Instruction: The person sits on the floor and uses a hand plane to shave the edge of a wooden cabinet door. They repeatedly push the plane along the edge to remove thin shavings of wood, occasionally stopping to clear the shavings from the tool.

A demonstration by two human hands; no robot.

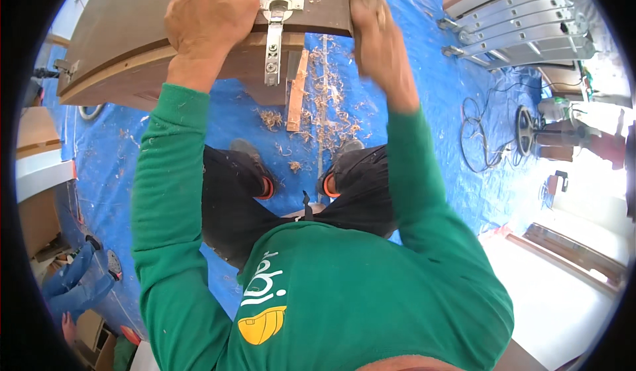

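Observation:
My left hand [209, 16], with rings on it, grips a brown wooden panel [119, 20] at the top left, its fingers curled and partly cut off by the frame. A silver cabinet hinge [277, 13] is fixed at the panel's edge beside that hand, its arm hanging over the edge. My right hand [379, 50], smeared by motion, is closed on a blurred tan object at the panel's right edge; I cannot make out what it is. A second brown board [258, 59] lies beneath the panel, beside a light wood strip [298, 89].
A blue tarp [437, 172] with wood shavings [331, 106] covers the floor. An aluminium ladder [513, 26] lies at upper right, near cables [474, 136]. A white board [543, 305] is at lower right. Another person's blue-clad leg [73, 278] shows at lower left.

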